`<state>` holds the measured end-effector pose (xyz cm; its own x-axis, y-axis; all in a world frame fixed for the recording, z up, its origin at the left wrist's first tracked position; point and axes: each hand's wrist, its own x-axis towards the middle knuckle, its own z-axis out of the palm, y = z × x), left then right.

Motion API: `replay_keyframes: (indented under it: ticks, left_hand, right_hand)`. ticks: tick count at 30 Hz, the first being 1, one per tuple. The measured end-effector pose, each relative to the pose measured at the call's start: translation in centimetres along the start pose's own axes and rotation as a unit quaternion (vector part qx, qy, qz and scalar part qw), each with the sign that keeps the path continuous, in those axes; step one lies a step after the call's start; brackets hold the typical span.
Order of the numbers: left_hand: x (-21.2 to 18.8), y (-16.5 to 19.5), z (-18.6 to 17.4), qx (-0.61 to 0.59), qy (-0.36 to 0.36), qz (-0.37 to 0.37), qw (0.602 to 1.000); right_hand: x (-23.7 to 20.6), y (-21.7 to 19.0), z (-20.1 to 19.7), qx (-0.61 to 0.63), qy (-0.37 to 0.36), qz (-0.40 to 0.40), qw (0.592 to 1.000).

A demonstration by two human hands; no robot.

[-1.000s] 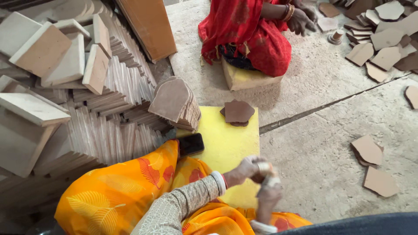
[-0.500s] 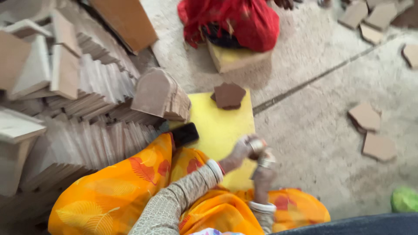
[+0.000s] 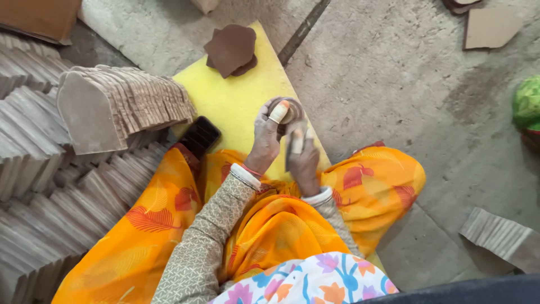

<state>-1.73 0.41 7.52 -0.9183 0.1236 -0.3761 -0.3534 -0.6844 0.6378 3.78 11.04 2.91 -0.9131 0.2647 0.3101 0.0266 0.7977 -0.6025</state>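
Note:
A small round roll of tape (image 3: 287, 111) is gripped by both hands above the yellow board (image 3: 236, 98). My left hand (image 3: 265, 135) grips the roll from the left, a taped fingertip laid across it. My right hand (image 3: 304, 160) pinches it from below and the right, its fingertips wrapped in pale tape too. A few brown hexagonal tiles (image 3: 230, 49) lie stacked at the board's far end. A black phone (image 3: 198, 137) rests by my left knee at the board's edge.
A leaning stack of thin arch-shaped tiles (image 3: 121, 104) stands left of the board, with rows of stacked tiles (image 3: 39, 186) beyond. Loose tiles (image 3: 490, 27) lie at top right, a ribbed stack (image 3: 503, 236) at lower right, a green object (image 3: 527, 104) at the right edge.
The view has tipped downward and come closer; the person in red at the top has left the frame. My hands stay together on the roll of tape, now higher in the picture.

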Motion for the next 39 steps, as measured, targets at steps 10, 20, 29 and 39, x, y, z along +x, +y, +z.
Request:
replay_keyframes:
  ticks: [10,20,29,39]
  left_hand:
    - [0.1,2.8,2.7,0.011,-0.040,-0.045,0.998]
    - [0.3,2.0,1.3,-0.100,-0.061,-0.097,0.988]
    - [-0.9,2.4,2.8,0.103,-0.122,-0.054,0.986]
    - [-2.1,3.2,3.0,0.284,-0.140,-0.053,0.947]
  right_hand:
    - [3.7,3.7,1.4,0.229,-0.072,0.285,0.928]
    - [5.0,2.6,-6.5,0.638,-0.011,0.327,0.698]
    - [6.2,-1.8,-6.4,0.252,0.101,0.177,0.946]
    - [9.2,-2.5,-5.2,0.181,-0.008,0.120,0.976]
